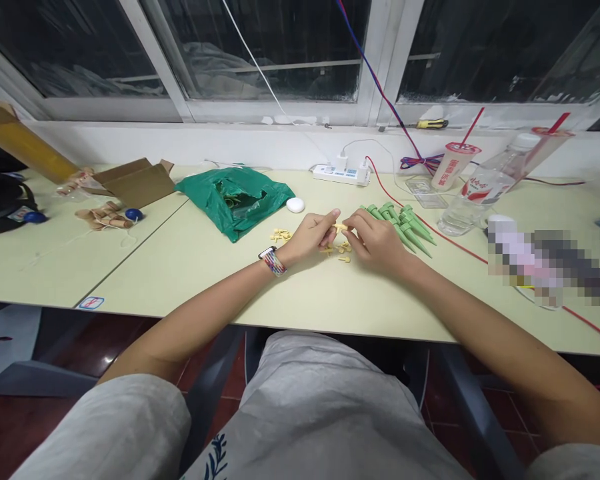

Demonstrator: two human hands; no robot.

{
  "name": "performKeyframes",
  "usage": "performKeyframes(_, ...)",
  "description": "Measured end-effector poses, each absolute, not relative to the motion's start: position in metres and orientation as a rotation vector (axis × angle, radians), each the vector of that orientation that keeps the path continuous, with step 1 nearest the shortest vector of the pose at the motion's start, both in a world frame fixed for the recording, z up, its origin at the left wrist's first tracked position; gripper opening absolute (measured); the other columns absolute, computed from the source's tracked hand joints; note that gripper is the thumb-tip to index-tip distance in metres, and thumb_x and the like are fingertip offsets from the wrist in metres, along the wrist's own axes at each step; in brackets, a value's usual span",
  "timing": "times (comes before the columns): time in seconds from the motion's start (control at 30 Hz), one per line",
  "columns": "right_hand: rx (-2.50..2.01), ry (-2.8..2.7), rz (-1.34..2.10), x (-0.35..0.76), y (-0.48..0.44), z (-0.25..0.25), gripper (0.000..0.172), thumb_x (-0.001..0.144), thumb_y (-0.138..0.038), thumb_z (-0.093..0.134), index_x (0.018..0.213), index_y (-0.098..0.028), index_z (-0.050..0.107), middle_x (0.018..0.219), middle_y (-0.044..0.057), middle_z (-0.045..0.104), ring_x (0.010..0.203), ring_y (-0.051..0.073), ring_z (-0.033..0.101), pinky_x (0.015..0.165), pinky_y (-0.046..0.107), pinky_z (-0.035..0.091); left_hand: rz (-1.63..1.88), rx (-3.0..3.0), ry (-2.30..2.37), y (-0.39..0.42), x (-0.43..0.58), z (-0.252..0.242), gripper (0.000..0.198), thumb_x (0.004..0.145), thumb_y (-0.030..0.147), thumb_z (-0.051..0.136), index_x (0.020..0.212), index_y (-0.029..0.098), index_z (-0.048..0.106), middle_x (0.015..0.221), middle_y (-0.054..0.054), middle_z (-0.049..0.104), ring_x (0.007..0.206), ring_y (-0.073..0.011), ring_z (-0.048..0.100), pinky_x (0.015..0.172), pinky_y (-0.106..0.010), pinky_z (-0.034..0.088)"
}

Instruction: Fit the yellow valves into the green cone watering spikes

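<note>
My left hand [314, 236] and my right hand [375, 239] meet above the table, both closed on one small yellow plastic piece [340, 228] pinched between their fingertips. Its exact kind is too small to tell. Several similar yellow pieces [345, 259] lie on the tabletop just below my hands, and another little heap of yellow pieces [280, 235] sits left of my left hand. Right behind my right hand is a bunch of green pointed plastic stakes [403, 223]. A woven multicoloured watch band [273, 261] circles my left wrist.
A green plastic bag [235, 200] and a white egg-shaped object [295, 205] lie beyond my left hand. A power strip [341, 175] stands by the wall. Its red cable [450, 247] crosses the right side, near a water bottle [483, 190] and drink cups [455, 165]. Wooden toys [105, 216] lie left.
</note>
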State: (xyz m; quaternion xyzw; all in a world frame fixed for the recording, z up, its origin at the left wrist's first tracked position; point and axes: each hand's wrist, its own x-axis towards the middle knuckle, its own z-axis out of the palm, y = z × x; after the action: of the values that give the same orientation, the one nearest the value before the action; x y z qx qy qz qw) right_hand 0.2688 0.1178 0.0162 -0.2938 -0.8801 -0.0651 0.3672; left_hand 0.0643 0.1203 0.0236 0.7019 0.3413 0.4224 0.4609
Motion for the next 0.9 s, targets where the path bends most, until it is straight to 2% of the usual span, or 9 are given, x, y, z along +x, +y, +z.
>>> performKeyframes(0.07,-0.775,-2.245,-0.141,0.2685,0.1175,0.0152,0.021,0.108,-0.030,0.042,0.103,-0.020,0.059,0.095,0.009,0.066,0.064,0.018,0.054,0.057,0.032,0.033,1.067,1.780,0.804,0.1195,0.0607,0.0249,0.052,0.096,0.063,0.060,0.070,0.018,0.061,0.054,0.002,0.049,0.050,-0.0115,0.048,0.051,-0.026,0.039)
performKeyframes(0.13,-0.785,-2.229,-0.118,0.2684,0.1176,0.0136,0.019,0.108,-0.029,0.043,0.104,-0.020,0.059,0.093,0.009,0.066,0.064,0.017,0.054,0.057,0.032,0.033,1.072,1.794,0.768,0.1196,0.0584,0.0254,0.041,0.094,0.058,0.066,0.081,0.019,0.063,0.060,0.003,0.052,0.052,-0.0118,0.049,0.052,-0.026,0.040)
performKeyframes(0.2,-0.781,-2.216,-0.106,0.2683,0.1176,0.0120,0.018,0.108,-0.029,0.044,0.105,-0.020,0.059,0.094,0.008,0.066,0.064,0.017,0.054,0.057,0.031,0.033,1.068,1.805,0.793,0.1204,0.0577,0.0249,0.044,0.098,0.057,0.061,0.076,0.018,0.061,0.058,0.003,0.050,0.051,-0.0112,0.047,0.052,-0.026,0.039)
performKeyframes(0.27,-0.775,-2.207,-0.099,0.2680,0.1173,0.0110,0.018,0.108,-0.029,0.044,0.105,-0.020,0.059,0.093,0.008,0.066,0.064,0.016,0.054,0.057,0.032,0.034,1.050,1.821,0.853,0.1215,0.0578,0.0237,0.057,0.103,0.059,0.050,0.064,0.018,0.055,0.051,0.002,0.045,0.049,-0.0107,0.045,0.052,-0.026,0.037)
performKeyframes(0.33,-0.781,-2.203,-0.087,0.2675,0.1169,0.0106,0.019,0.108,-0.029,0.043,0.105,-0.020,0.059,0.093,0.008,0.066,0.065,0.017,0.054,0.057,0.032,0.033,1.042,1.834,0.886,0.1226,0.0577,0.0227,0.063,0.105,0.060,0.044,0.059,0.018,0.053,0.048,0.002,0.043,0.048,-0.0109,0.045,0.053,-0.026,0.038)
performKeyframes(0.47,-0.797,-2.188,-0.067,0.2675,0.1177,0.0100,0.019,0.107,-0.030,0.044,0.104,-0.020,0.059,0.094,0.008,0.067,0.064,0.017,0.054,0.057,0.032,0.033,1.098,1.818,0.774,0.1240,0.0556,0.0226,0.038,0.098,0.054,0.061,0.083,0.019,0.060,0.060,0.003,0.052,0.053,-0.0123,0.051,0.055,-0.026,0.044)
performKeyframes(0.53,-0.795,-2.176,-0.060,0.2680,0.1187,0.0094,0.017,0.107,-0.030,0.045,0.105,-0.020,0.059,0.094,0.008,0.067,0.064,0.016,0.054,0.057,0.032,0.034,1.112,1.815,0.742,0.1244,0.0549,0.0227,0.033,0.095,0.050,0.067,0.087,0.020,0.058,0.063,0.004,0.053,0.054,-0.0122,0.052,0.055,-0.026,0.044)
performKeyframes(0.7,-0.795,-2.174,-0.054,0.2684,0.1191,0.0091,0.015,0.107,-0.029,0.046,0.106,-0.020,0.059,0.095,0.008,0.067,0.064,0.016,0.055,0.057,0.032,0.034,1.143,1.808,0.847,0.1241,0.0582,0.0217,0.054,0.101,0.058,0.055,0.063,0.020,0.047,0.052,0.004,0.045,0.049,-0.0107,0.043,0.052,-0.026,0.038)
performKeyframes(0.9,-0.803,-2.175,-0.073,0.2684,0.1192,0.0082,0.016,0.107,-0.028,0.046,0.106,-0.020,0.060,0.096,0.008,0.067,0.064,0.016,0.054,0.057,0.032,0.035,1.171,1.775,0.980,0.1251,0.0604,0.0217,0.066,0.100,0.063,0.052,0.052,0.019,0.045,0.043,0.003,0.042,0.044,-0.0100,0.045,0.052,-0.027,0.038)
